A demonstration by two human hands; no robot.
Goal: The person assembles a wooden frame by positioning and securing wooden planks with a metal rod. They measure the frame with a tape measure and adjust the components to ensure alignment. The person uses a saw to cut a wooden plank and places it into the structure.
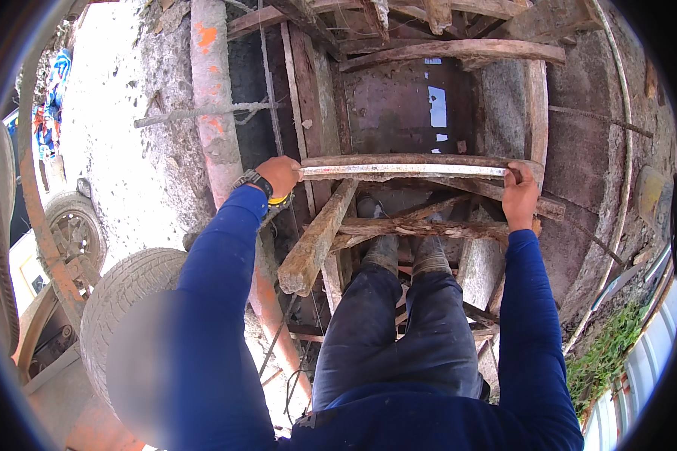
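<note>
A white tape measure blade [402, 170] is stretched straight from side to side between my hands, lying along a weathered wooden beam [421, 159]. My left hand [280, 177] is closed at the blade's left end. Just below it shows a yellow and black piece [280, 201], partly hidden by my wrist, which wears a dark watch. At the other end, my right hand [520, 197] pinches the blade between thumb and fingers, near the beam's right end. The marks on the blade are too small to make out.
Below lies a pit with water [438, 109] and rough timber braces. A squared timber [316, 240] juts toward me, and another brace [421, 229] crosses at my legs. An orange-spotted pipe [212, 90] runs along the left. Tyres [139, 278] stand at lower left; thin rods stick out right.
</note>
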